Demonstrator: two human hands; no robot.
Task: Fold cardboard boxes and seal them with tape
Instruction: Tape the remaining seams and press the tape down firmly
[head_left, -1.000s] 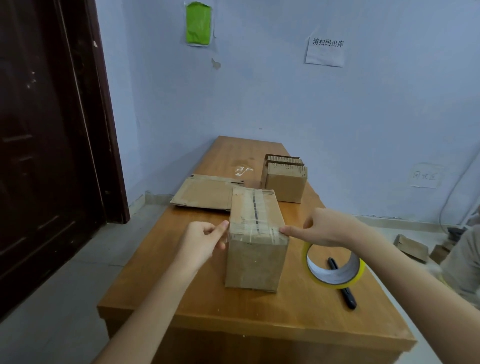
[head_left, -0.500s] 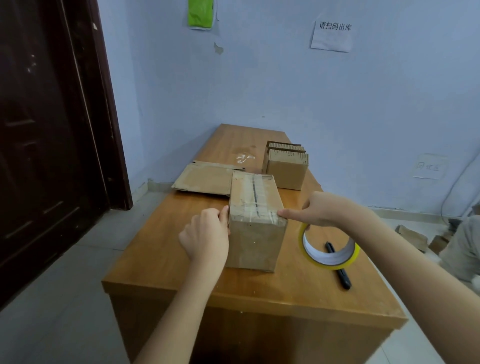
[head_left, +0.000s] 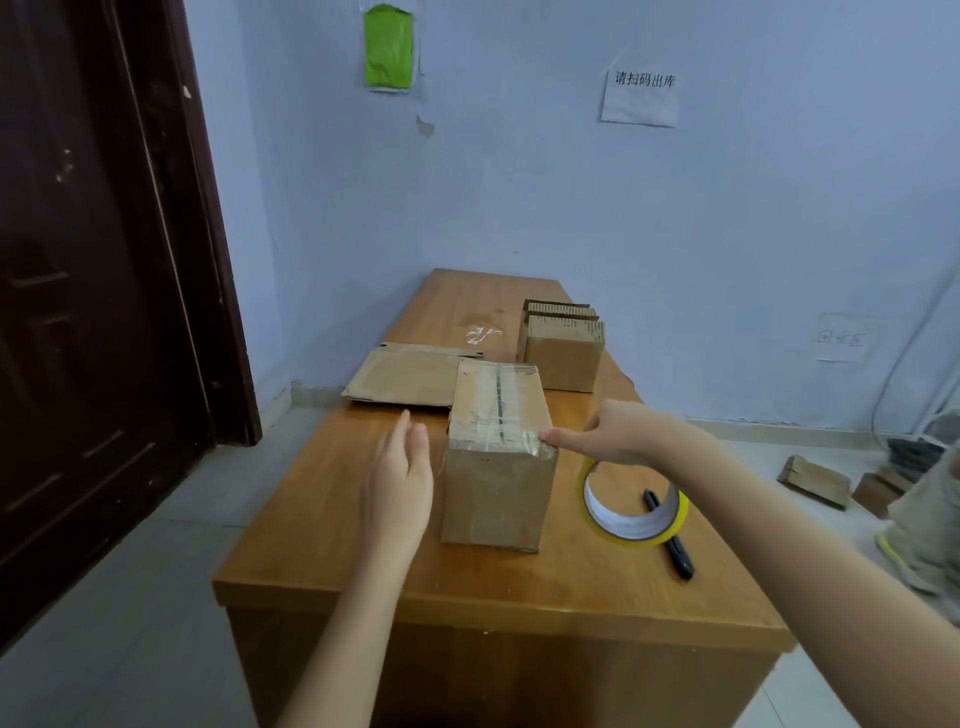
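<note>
One wall notice (head_left: 639, 97): "请扫码出库"

Just beyond our right wrist a black pen (head_left: 670, 535) lies on the wooden tabletop (head_left: 332, 530). Far to the left of our hands we see a dark brown door (head_left: 88, 291). High above our hands, on the pale blue wall (head_left: 519, 197), hang a green sheet (head_left: 388, 48) and a white paper notice (head_left: 640, 98); a smaller label (head_left: 840, 339) sits lower, out to the right.
</note>
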